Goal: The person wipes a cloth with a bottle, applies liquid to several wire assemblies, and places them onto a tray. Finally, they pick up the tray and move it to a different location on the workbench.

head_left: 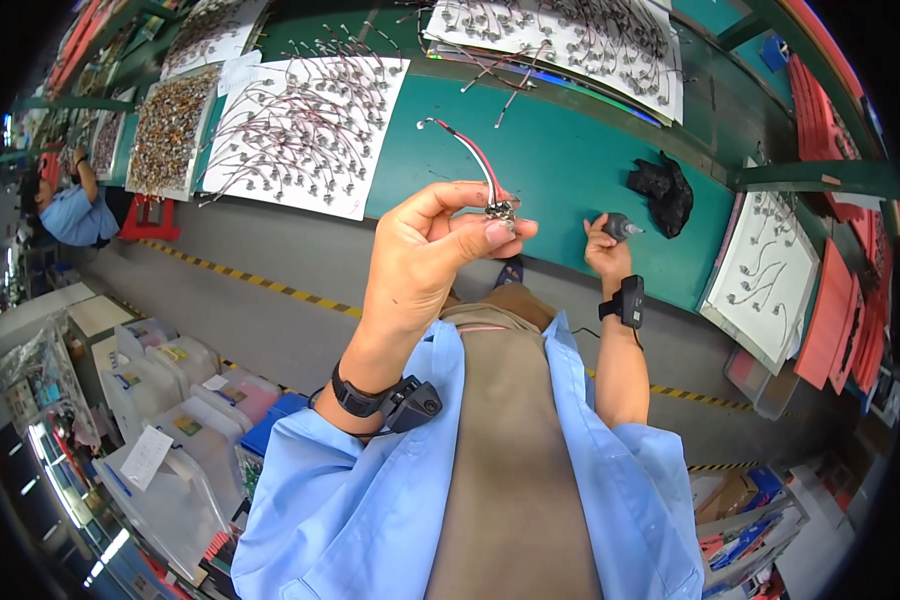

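My left hand (418,248) is raised over the near edge of the green bench (550,165). Its thumb and fingers pinch a small metal electronic part (500,211) with red, white and black wires (478,152) rising from it and curving left. To the right, my right hand (607,252) is curled round a small dark bottle (620,226), whose pale narrow tip points right. Just beyond the bottle lies a crumpled black plastic piece (665,192), perhaps a bag. On the bench left of my left hand, a white sheet (382,95) carries many similar wired parts.
Another sheet of wired parts (590,40) lies at the far side. A tray of small loose components (175,130) stands at the left, a white board with wired parts (765,280) at the right. Red bins (828,310) line the right side. A person in blue (75,210) sits far left.
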### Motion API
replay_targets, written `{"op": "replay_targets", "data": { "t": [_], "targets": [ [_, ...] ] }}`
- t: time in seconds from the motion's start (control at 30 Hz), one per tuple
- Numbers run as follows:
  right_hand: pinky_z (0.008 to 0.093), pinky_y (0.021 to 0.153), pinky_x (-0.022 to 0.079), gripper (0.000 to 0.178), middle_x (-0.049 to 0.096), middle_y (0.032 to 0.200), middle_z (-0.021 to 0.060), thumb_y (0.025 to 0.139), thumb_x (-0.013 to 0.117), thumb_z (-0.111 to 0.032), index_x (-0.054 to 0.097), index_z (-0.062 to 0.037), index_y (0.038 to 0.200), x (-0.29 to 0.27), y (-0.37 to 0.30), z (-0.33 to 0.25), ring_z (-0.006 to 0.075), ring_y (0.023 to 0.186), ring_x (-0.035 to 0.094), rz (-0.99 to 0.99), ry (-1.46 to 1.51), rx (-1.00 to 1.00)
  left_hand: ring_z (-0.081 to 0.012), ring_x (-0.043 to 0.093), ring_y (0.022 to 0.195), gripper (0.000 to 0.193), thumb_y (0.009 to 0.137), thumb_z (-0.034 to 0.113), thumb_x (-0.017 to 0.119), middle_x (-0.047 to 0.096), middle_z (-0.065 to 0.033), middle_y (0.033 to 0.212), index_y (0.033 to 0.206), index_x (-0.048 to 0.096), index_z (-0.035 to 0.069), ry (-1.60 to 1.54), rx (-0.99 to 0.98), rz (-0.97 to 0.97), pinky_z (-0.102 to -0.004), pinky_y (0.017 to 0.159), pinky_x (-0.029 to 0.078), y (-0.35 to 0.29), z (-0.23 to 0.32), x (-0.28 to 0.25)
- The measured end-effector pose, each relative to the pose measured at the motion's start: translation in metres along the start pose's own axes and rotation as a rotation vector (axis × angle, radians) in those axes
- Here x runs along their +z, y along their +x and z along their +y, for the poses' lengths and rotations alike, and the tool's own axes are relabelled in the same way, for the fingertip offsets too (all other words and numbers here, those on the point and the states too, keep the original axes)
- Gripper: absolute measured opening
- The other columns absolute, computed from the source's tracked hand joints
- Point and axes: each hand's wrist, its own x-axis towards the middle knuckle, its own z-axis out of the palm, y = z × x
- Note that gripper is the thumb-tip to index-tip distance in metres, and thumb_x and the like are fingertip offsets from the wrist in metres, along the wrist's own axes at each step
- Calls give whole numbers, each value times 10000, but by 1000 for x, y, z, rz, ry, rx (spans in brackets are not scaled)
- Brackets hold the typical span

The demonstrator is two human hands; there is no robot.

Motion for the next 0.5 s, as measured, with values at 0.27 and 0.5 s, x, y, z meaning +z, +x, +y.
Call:
{"op": "replay_targets", "data": {
  "t": [0.27,0.5],
  "targets": [
    [206,425,359,507,624,867,63,899,386,-329,290,-8,1280,10,-21,33,87,468,428,93,-111,-109,-238,630,821,231,802,62,606,579,-140,927,987,530,-53,-24,20,2,-311,697,557,-4,-4,-2],
    [191,447,340,297,583,872,65,887,484,-270,553,-1,993,6,-81,105,83,520,418,97,-891,-257,-214,625,728,195,801,74,618,572,-124,858,948,540,-27,-6,105,-16,-293,588,528,-4,-13,1]
  ]
}}
